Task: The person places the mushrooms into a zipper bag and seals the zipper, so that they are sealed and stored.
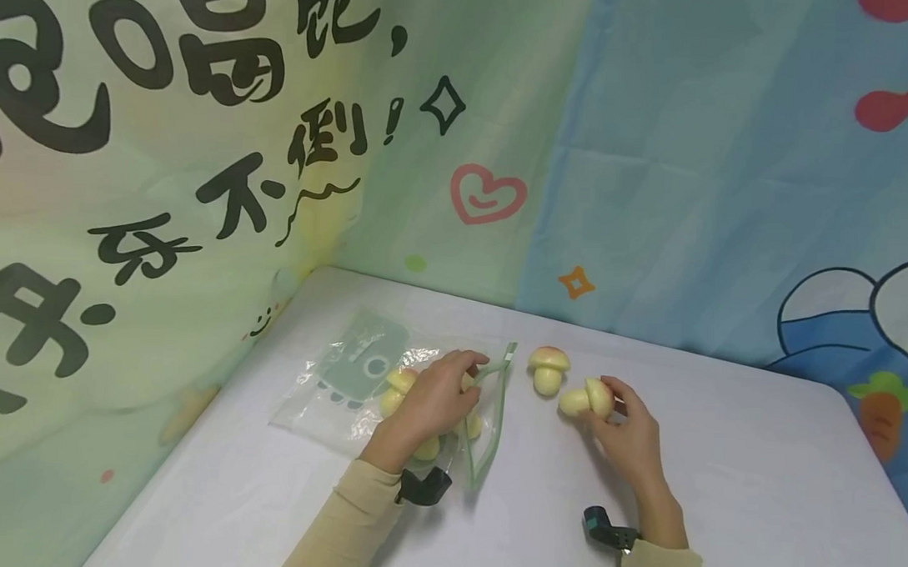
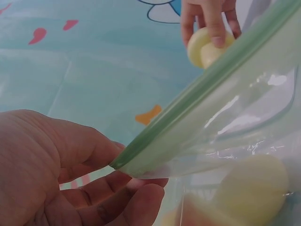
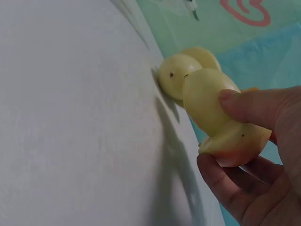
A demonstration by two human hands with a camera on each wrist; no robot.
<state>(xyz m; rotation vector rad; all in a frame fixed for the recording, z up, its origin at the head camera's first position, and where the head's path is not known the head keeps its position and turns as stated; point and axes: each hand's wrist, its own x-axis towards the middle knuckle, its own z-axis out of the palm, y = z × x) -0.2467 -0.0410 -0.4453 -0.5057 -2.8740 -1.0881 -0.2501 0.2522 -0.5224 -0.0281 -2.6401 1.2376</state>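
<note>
Nearest my head camera are two beige sleeves [image 1: 340,521], with a small dark camera [image 1: 426,486] at each wrist. Between thumb and forefinger, the left hand [image 1: 431,399] pinches the green rim [image 1: 501,402] of a clear zip bag [image 1: 307,408], and I see the rim's mouth spread apart. The right hand [image 1: 632,440] is closed around a toy mushroom [image 1: 587,397], thumb on its pale stem, fingers about the reddish cap.

The bench [image 1: 521,503] I'm looking down on is white, backed by printed cloth [image 1: 652,199] in green and blue, with black lettering [image 1: 235,192] at left, a red heart outline [image 1: 487,194] and an orange star [image 1: 577,282].

The held mushroom sits right of the bag's mouth, well apart from the left hand. Just beside it, a second mushroom [image 1: 548,372] lies on the bench, stem toward the person. I make out several more mushrooms [image 1: 401,380] inside the bag, partly hidden by the left hand.
</note>
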